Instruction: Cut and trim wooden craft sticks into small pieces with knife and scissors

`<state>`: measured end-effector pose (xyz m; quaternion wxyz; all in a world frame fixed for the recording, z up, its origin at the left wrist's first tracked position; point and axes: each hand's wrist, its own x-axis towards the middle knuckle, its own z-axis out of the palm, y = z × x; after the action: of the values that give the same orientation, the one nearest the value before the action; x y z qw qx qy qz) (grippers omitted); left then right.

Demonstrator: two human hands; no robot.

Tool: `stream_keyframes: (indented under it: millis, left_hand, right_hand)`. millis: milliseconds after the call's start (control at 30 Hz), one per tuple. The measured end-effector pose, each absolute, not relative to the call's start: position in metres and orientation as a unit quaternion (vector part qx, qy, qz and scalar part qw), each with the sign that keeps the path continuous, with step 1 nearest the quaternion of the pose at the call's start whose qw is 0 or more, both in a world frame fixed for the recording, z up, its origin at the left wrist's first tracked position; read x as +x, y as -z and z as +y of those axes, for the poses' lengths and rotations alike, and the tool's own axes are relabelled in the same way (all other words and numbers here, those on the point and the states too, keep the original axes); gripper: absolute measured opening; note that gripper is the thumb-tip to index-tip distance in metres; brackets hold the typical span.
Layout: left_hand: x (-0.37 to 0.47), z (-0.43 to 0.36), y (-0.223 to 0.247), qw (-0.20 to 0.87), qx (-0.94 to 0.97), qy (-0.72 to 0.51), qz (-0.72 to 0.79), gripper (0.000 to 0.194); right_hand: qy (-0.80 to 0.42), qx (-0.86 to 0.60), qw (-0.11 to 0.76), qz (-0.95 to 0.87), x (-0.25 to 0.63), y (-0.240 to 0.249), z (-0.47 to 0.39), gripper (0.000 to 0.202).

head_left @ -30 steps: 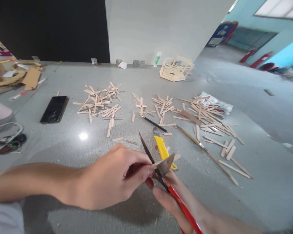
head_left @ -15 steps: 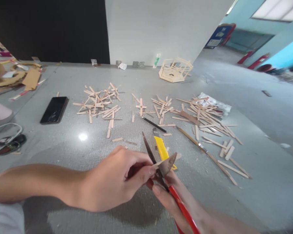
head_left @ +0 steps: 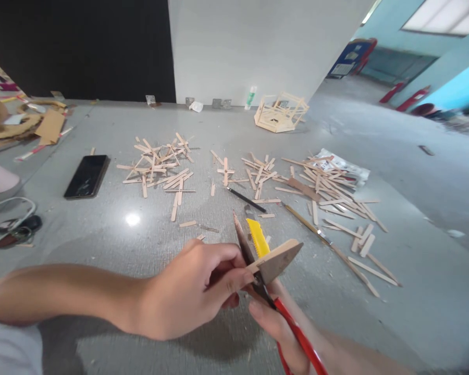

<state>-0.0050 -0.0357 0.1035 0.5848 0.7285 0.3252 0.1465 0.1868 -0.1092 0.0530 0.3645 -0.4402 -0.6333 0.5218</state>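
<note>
The left hand [head_left: 182, 297] pinched a flat, pale wooden stick [head_left: 278, 251] across some open, red-handled metal scissors [head_left: 297, 333]. The right hand [head_left: 277, 325] gripped the scissors. A yellow plastic tool [head_left: 258, 237] lay just past both hands.

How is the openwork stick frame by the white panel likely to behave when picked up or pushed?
The stick frame is probably light for its size, being mostly thin strips and open gaps. It looks fragile: so slender a build might snap if squeezed. It sits broad and low, so it would likely slide rather than tip.
</note>
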Motion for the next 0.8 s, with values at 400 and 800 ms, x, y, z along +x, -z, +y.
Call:
stream_keyframes:
  millis: [400,800]
  left_hand:
    - [-0.002,-0.04,-0.097,0.583,0.728,-0.173,0.318,0.035]
    - [0.0,-0.046,-0.09,0.588,0.712,-0.204,0.326,0.034]
  right_hand:
    - [-0.531,-0.405,0.35,-0.657,0.19,-0.043,-0.113,0.018]
    - [-0.532,-0.435,0.334,-0.645,0.186,-0.051,-0.114,0.021]
